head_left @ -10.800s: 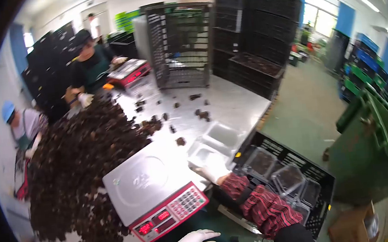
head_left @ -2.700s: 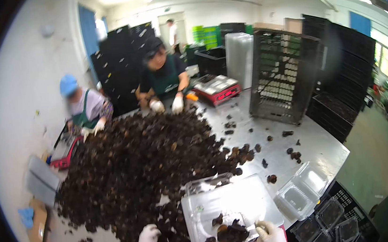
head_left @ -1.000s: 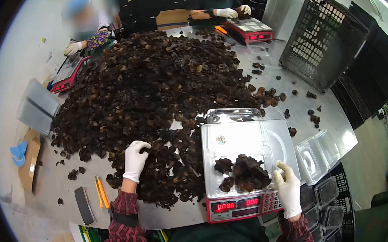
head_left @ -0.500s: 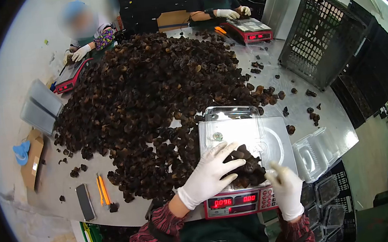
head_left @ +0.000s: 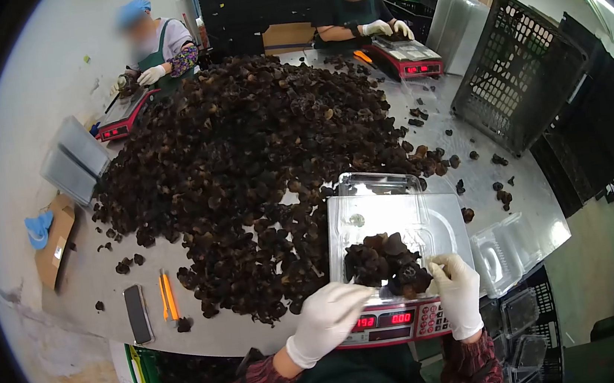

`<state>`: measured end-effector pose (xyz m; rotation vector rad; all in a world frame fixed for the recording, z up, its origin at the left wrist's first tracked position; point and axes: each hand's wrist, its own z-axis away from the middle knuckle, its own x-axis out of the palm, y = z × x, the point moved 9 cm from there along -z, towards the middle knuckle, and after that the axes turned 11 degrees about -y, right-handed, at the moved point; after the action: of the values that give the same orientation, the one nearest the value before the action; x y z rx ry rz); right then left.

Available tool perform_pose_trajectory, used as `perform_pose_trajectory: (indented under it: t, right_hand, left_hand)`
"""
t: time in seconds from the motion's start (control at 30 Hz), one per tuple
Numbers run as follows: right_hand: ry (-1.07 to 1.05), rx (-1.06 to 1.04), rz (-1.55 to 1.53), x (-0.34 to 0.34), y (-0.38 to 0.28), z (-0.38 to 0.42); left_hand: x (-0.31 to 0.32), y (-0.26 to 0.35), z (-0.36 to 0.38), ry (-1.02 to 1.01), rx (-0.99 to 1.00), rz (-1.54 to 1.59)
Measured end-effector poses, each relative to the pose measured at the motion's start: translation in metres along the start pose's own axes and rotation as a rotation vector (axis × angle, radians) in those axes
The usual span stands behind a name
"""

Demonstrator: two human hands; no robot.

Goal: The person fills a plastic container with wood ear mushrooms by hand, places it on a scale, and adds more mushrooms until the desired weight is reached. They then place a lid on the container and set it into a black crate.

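Dark wood ear mushrooms (head_left: 382, 261) lie in a clump in what looks like a clear plastic box on the steel pan (head_left: 444, 211) of a red digital scale (head_left: 431, 318). My left hand (head_left: 330, 321), in a white glove, is at the scale's front edge. Its straight fingers point right, just short of the clump, and cover part of the display. To the right of the mushrooms is my gloved right hand (head_left: 458, 294), thumb and fingers pinched together by the box's edge. Anything between those fingertips is too small to make out.
A large mushroom heap (head_left: 248, 130) covers the table's middle. Clear boxes (head_left: 508, 251) stand right of the scale; a phone (head_left: 138, 315) and an orange cutter (head_left: 168, 296) lie left. Two co-workers sit opposite at scales. A black crate (head_left: 517, 68) leans at the right.
My left hand has drawn back from the mushrooms toward the scale's front edge. The clump looks bigger, and the display's digits have changed. My right hand stays pinched at the right side.
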<state>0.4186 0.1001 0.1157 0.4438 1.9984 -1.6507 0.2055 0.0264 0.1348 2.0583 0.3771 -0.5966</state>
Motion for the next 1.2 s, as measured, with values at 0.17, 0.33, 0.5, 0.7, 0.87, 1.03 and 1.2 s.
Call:
perform_pose_trajectory:
  t: [0.17, 0.33, 0.5, 0.7, 0.87, 1.03, 1.2]
  right_hand:
    - [-0.024, 0.024, 0.09, 0.002, -0.003, -0.004]
    - [0.088, -0.111, 0.313, 0.013, 0.01, -0.001]
    - [0.006, 0.042, 0.126, 0.012, 0.024, -0.005]
    - [0.08, 0.012, 0.123, -0.012, 0.021, -0.003]
    - [-0.062, 0.075, 0.198, -0.003, -0.008, 0.0]
    - [-0.116, -0.327, 0.312, 0.026, -0.036, 0.003]
    - [-0.585, -0.25, 0.634, 0.077, -0.025, -0.01]
  left_hand:
    - [0.067, 0.029, -0.046, -0.233, 0.134, -0.342]
    - [0.091, -0.018, -0.056, -0.244, -0.102, -0.298]
    - [0.063, 0.0, -0.051, -0.116, -0.03, -0.114]
    - [0.008, -0.008, -0.025, -0.124, -0.199, 0.345]
    - [-0.005, -0.059, 0.02, 0.067, -0.482, 0.98]
    - [-0.004, -0.078, 0.078, 0.192, -0.44, 1.488]
    - [0.025, -0.081, 0.135, 0.146, -0.69, 1.543]
